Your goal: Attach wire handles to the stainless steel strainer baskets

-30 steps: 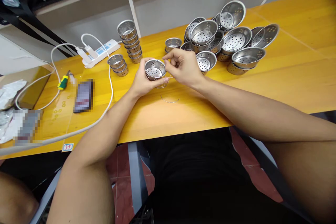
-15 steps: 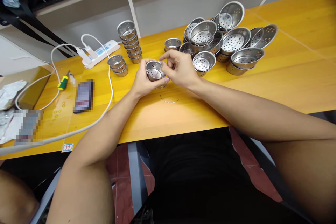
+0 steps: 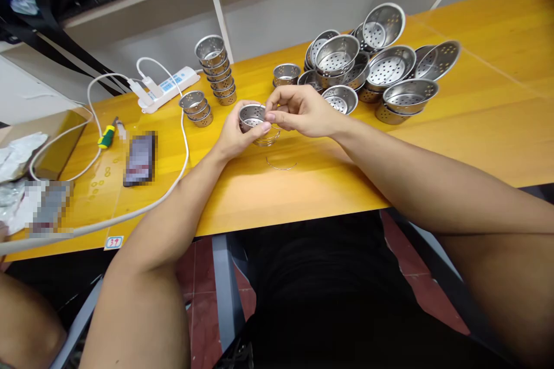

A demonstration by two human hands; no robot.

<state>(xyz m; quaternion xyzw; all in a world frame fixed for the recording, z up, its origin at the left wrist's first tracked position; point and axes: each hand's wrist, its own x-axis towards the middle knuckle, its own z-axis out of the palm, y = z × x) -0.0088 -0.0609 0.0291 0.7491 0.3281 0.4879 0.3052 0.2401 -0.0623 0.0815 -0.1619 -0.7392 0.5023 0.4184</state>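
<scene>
My left hand [image 3: 236, 134] is wrapped round a small perforated metal cup [image 3: 251, 117], its open mouth tilted up towards me. At the cup's right rim, my right hand [image 3: 298, 109] has thumb and fingertips pinched together; what lies between them is too small to make out. Just below the cup are several thin wire rings [image 3: 268, 139], partly hidden by my hands. Nearer to me, a curved piece of wire [image 3: 281, 168] lies on the yellow table [image 3: 259, 202].
Small perforated cups stand in a tall stack [image 3: 221, 78] and a short stack [image 3: 197, 108] at left. Larger perforated bowls [image 3: 389, 66] crowd the right. A power strip [image 3: 171, 89], white cable [image 3: 186, 144], phone [image 3: 141, 158] and green-yellow screwdriver [image 3: 107, 136] lie leftward.
My right hand has shifted slightly right, its fingers closing into a tighter pinch at the cup's rim. More of the wire rings now shows beneath the cup. The view has moved slightly.
</scene>
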